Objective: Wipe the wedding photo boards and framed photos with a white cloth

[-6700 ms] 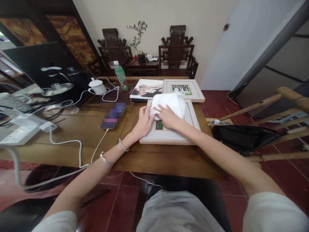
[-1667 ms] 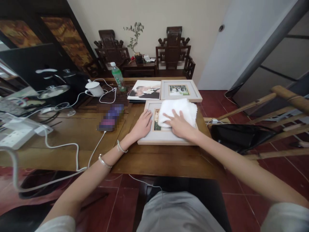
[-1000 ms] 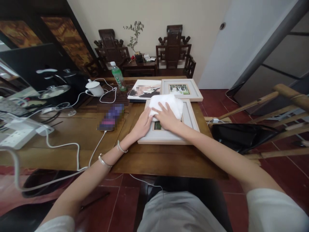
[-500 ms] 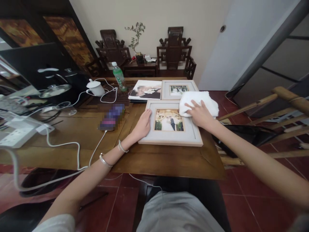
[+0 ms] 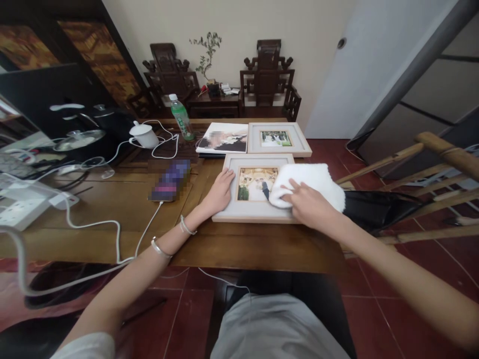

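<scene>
A picture frame [image 5: 254, 218] with a pale wood border and a wedding photo lies flat near the table's front edge. My left hand [image 5: 220, 192] grips its left side, fingers over the rim. A folded white towel [image 5: 318, 179] covers the right part of the frame and hangs past its right edge. Pressed on the towel is my right hand [image 5: 309, 202], its fingers bent into the cloth. Behind lies a second picture frame [image 5: 299, 137], and to its left a photo book [image 5: 224, 137] on a dark stack.
On the wooden table [image 5: 232, 249] to the left are a phone [image 5: 170, 182] on a charging cable, a green bottle [image 5: 181, 117], a lidded white cup [image 5: 144, 134] and a power strip [image 5: 26, 209]. A wooden chair [image 5: 415, 149] stands at the right.
My right hand and the towel have moved down toward me over the frame's right side, uncovering the second frame's corner. My left hand keeps its place on the left edge.
</scene>
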Tool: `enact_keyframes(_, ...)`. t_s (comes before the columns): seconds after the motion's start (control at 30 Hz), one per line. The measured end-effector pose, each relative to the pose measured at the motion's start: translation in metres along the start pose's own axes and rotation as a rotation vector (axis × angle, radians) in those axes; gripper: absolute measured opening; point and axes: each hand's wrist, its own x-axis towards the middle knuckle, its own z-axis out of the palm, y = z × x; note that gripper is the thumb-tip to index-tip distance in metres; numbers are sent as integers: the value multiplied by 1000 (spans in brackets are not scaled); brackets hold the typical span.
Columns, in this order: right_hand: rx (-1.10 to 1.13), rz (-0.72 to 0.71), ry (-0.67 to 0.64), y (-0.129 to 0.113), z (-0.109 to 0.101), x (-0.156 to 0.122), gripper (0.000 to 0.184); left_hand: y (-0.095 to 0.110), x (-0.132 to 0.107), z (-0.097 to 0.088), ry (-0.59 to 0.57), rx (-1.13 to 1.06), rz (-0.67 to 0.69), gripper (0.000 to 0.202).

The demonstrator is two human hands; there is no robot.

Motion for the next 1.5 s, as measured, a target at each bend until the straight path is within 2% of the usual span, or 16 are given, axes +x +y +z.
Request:
enact_keyframes(0.1,-43,11,60,26,11,38,48,-4,0,1,-4,13,25,55)
enact_keyframes(0.17,-49,24,50,39,14,61,50,-6,-1,2,8,18,33,54)
enact_keyframes(0.3,-39,115,1,41,12,86,51,-8,-1,3,25,11,31,54)
enact_keyframes(0.37,-54,143,-12,31,11,83,49,-7,-1,3,28,3,14,55)
enact_keyframes(0.43,-61,125,-33,16,9,69,49,-6,0,2,28,-1,-6,56)
enact_keyframes(0.6,57,-28,-181,-22,-9,8,58,-2,1,1,28,13,-27,54)
enact_keyframes(0.73,156,-163,-164,-48,-22,-19,59,-2,1,1,28,13,-22,53)
enact_keyframes(0.87,191,-204,-106,-61,-17,-1,58,-3,0,0,19,2,1,52)
enact_keyframes(0.97,193,-179,-91,-55,-6,28,59,-5,-1,0,7,9,24,50)
enact_keyframes(1.07,144,-121,-43,-32,5,56,58,-7,0,2,10,21,32,49)
enact_keyframes(1.2,5,71,35,7,16,89,58,-6,1,1,-12,26,31,47)
enact_keyframes(1.3,-53,176,82,24,22,107,59,-4,1,-1,-14,29,27,46)
enact_keyframes(1.4,-69,159,46,18,25,108,57,-3,1,-2,-4,34,18,45)
enact_keyframes(1.5,-62,96,6,-5,18,85,55,-1,2,-1,-3,45,4,44)
